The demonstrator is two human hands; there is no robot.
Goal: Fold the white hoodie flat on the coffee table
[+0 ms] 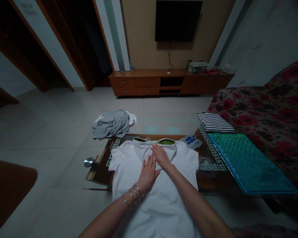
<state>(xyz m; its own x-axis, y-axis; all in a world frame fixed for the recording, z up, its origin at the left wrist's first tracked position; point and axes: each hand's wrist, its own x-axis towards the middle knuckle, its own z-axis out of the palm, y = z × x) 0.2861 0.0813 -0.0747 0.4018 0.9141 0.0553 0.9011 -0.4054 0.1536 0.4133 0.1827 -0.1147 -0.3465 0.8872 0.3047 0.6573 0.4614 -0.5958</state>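
Observation:
A white short-sleeved hooded top (129,172) lies spread out over a glass-topped coffee table (103,165), its hood at the far end with green lining showing. My left hand (148,173) rests flat on the cloth just below the hood, fingers stretched out; bracelets circle that wrist. Slightly farther away, my right hand (160,155) lies flat on the hood, its fingers extended and close to the left fingertips. Neither hand grips the cloth.
A grey and white clothes pile (111,124) sits at the table's far left corner. On the right lie a folded teal cloth (250,165) and a striped garment (215,122), beside a floral sofa (270,102). A plastic bag (192,142) is behind the right sleeve.

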